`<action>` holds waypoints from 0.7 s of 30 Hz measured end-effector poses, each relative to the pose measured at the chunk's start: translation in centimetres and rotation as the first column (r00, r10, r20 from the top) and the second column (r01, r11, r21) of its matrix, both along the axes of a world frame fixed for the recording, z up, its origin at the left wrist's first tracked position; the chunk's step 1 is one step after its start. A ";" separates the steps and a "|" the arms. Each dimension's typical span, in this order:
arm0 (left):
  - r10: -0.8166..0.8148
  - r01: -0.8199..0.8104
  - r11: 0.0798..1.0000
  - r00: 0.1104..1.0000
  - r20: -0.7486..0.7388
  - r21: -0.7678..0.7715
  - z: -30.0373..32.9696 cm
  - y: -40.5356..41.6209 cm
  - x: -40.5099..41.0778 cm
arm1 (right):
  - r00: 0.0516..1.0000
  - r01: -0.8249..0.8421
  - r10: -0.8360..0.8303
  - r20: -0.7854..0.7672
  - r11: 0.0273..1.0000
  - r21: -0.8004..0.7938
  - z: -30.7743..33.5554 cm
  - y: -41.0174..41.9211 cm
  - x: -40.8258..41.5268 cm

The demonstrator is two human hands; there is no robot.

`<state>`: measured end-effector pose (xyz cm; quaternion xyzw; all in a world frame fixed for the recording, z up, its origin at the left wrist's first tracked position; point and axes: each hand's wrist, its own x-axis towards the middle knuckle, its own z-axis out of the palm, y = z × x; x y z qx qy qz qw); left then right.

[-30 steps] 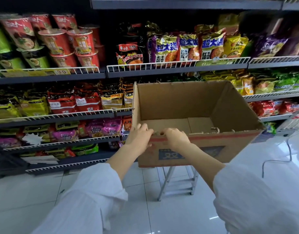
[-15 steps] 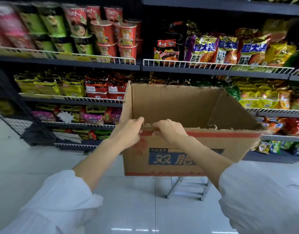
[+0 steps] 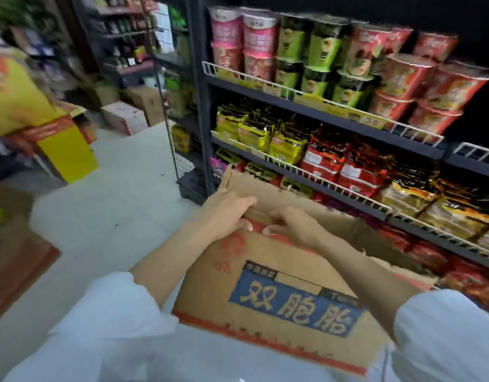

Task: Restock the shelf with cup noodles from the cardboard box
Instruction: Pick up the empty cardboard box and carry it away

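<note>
Head view. One cardboard box (image 3: 279, 296) is held in front of the person, tilted, its printed blue label facing the camera. Two hands grip its near top edge side by side. The left hand (image 3: 226, 213) curls its fingers over the rim into the box, thumb on the outer face. The right hand (image 3: 293, 224) does the same just beside it, the two thumbs nearly touching. What the box contains cannot be told: the interior is hidden by the near wall and the hands.

The shelf (image 3: 306, 106) stands to the right of the box, with wire guard rails along each tier. The top visible tier holds the cup noodles (image 3: 315, 51), stacked two high: four pink cups at the left, about six green cups in the middle, and about seven red cups at the right; blur makes the counts approximate. The tier below holds yellow packets (image 3: 251, 130) at the left and red packets (image 3: 345, 164) at the right; their number cannot be counted.

Left of the shelf, on the floor (image 3: 122, 202), stand two closed cartons (image 3: 127, 117) and one yellow display stand (image 3: 66, 153).
</note>
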<state>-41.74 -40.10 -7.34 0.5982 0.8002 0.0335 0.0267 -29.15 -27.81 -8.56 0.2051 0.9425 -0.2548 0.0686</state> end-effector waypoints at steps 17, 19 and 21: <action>0.610 -0.638 0.761 0.766 -0.201 -0.117 -2.4 -12.4 -38.2 | 0.846 -0.533 0.530 -0.054 0.840 -0.101 -4.1 -8.8 -48.2; 0.684 -0.706 0.698 0.707 -0.183 -0.120 -2.4 -13.0 -42.2 | 0.794 -0.607 0.608 -0.023 0.790 -0.087 -3.9 -9.2 -53.8; 0.724 -0.746 0.650 0.666 -0.182 -0.143 -2.3 -13.4 -46.2 | 0.750 -0.660 0.662 -0.010 0.747 -0.077 -3.9 -9.6 -59.1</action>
